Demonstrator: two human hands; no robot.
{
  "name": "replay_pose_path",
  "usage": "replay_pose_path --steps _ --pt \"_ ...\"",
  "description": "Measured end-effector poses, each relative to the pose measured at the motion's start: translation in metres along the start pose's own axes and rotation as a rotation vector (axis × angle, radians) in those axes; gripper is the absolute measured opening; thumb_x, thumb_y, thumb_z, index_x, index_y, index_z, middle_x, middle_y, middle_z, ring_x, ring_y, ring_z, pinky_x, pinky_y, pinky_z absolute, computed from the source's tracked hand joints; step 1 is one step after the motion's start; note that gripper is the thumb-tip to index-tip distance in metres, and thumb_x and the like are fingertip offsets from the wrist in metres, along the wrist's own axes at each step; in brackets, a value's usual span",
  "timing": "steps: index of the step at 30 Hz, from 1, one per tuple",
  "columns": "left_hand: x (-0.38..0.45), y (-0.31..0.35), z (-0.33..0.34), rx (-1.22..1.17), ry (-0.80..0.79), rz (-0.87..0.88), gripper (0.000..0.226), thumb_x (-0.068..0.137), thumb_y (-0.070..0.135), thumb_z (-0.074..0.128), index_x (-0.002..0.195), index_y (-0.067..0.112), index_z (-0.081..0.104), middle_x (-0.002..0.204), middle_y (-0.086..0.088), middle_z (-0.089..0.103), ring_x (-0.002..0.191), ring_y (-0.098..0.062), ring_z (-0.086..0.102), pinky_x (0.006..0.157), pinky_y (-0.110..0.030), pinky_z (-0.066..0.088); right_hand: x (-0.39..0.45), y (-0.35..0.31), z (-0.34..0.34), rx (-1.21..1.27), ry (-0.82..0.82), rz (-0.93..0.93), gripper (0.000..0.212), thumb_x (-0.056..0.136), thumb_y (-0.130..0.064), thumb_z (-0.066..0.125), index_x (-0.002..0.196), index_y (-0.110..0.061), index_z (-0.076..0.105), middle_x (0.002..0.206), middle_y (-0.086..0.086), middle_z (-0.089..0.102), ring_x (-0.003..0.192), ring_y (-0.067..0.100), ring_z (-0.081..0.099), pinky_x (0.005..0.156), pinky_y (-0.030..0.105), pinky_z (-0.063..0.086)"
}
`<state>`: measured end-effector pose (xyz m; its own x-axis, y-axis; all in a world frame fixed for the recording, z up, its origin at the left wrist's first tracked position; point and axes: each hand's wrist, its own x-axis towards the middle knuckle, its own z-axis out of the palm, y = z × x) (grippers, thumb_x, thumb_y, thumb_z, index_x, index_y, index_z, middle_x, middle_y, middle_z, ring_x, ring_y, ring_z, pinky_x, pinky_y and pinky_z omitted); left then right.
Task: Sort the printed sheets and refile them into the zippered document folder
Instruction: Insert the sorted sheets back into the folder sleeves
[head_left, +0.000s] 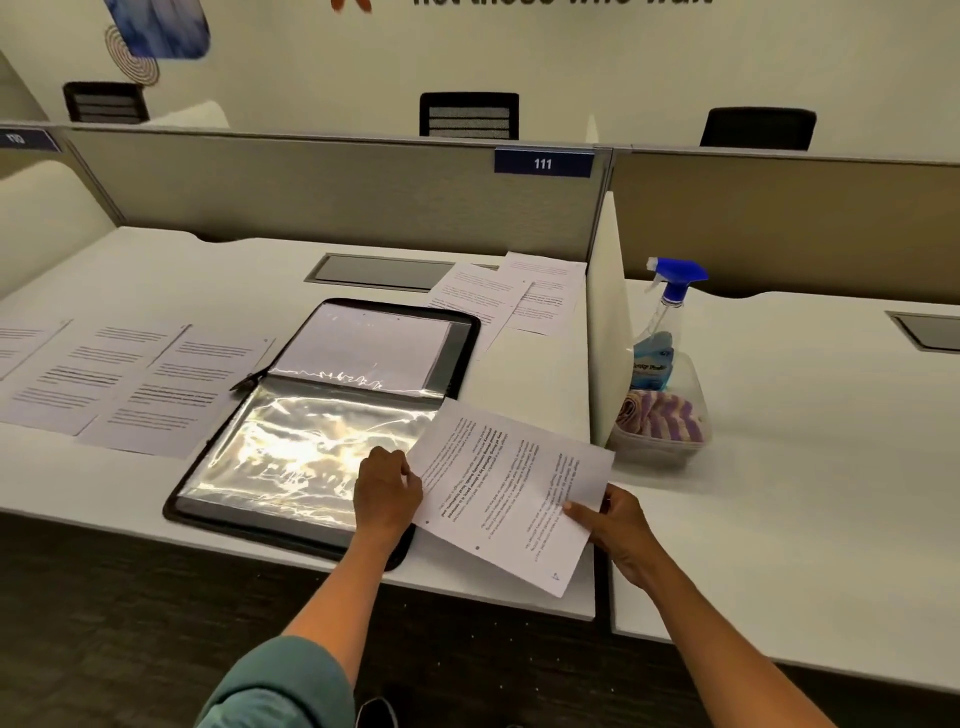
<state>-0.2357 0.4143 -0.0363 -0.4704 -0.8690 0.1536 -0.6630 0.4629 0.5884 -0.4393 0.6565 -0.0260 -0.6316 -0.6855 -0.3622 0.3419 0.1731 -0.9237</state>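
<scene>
A black zippered document folder (457, 332) lies open on the white desk, its shiny plastic sleeves (311, 447) facing up. A printed sheet (504, 488) hangs over the folder's right edge, held by both hands. My left hand (387, 491) pinches the sheet's left edge, just over the lower sleeve. At the sheet's right edge my right hand (618, 525) grips it with the thumb on top. Several more printed sheets (150, 384) lie spread to the left of the folder, and two or three others (514, 296) sit behind it at the right.
A low white divider (608, 322) stands right of the folder. Beyond it a clear tub (665, 447) holds a blue spray bottle (665, 317) and a striped cloth. A grey partition (337, 192) closes the desk's back. The desk's front edge (311, 556) runs near my arms.
</scene>
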Motion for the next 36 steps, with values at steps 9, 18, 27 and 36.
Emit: replay_pose_path --steps 9,18,27,36 --pt "-0.005 -0.005 0.006 -0.006 -0.061 -0.056 0.01 0.082 0.007 0.065 0.079 0.007 0.055 0.093 -0.007 0.05 0.089 -0.026 0.052 0.074 -0.037 0.047 0.013 0.006 0.017 -0.449 0.325 -0.208 0.107 0.072 -0.023 0.088 0.153 -0.026 0.018 0.139 0.001 0.048 0.124 0.019 0.048 0.106 0.042 0.042" --pt "-0.004 -0.007 0.007 -0.008 -0.08 -0.055 0.012 0.081 0.005 0.065 0.077 0.008 0.053 0.092 -0.004 0.048 0.086 -0.022 0.051 0.07 -0.03 0.041 0.044 0.015 0.044 -1.182 0.128 -0.653 0.068 0.08 -0.038 0.077 0.139 -0.018 0.048 0.15 0.009 0.04 0.137 0.029 0.039 0.107 0.053 0.036" --pt "-0.003 -0.004 0.007 0.051 -0.073 -0.052 0.009 0.082 0.006 0.064 0.078 0.005 0.056 0.091 -0.007 0.049 0.084 -0.022 0.05 0.068 -0.028 0.036 0.06 0.015 0.108 -1.463 -0.367 -0.525 0.088 0.092 -0.065 0.045 0.157 -0.026 0.0 0.164 0.0 -0.017 0.151 0.02 -0.014 0.121 0.045 -0.008" --pt "-0.001 -0.005 0.011 0.082 -0.062 -0.073 0.016 0.08 0.006 0.063 0.069 0.011 0.053 0.081 -0.003 0.048 0.074 -0.019 0.049 0.061 -0.022 0.032 0.085 0.008 0.144 -1.544 -0.546 -0.602 0.095 0.086 -0.078 0.02 0.157 -0.017 0.006 0.165 0.002 -0.007 0.152 0.02 -0.007 0.122 0.05 -0.001"
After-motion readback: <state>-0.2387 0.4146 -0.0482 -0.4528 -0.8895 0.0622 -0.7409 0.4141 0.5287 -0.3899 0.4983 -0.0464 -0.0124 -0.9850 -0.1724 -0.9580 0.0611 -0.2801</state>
